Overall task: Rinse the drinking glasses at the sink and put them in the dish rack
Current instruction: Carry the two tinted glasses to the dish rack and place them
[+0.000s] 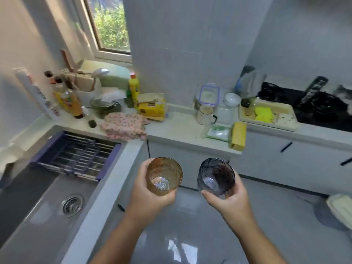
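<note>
Left hand grips an amber textured drinking glass, right hand grips a smoky grey textured glass; the steel sink and purple-framed wire dish rack lie left of both grips; the yellow bottle label is too blurred to read

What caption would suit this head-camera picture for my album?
Left hand holds an amber glass, right hand a dark glass, beside the sink and its purple dish rack.
</note>
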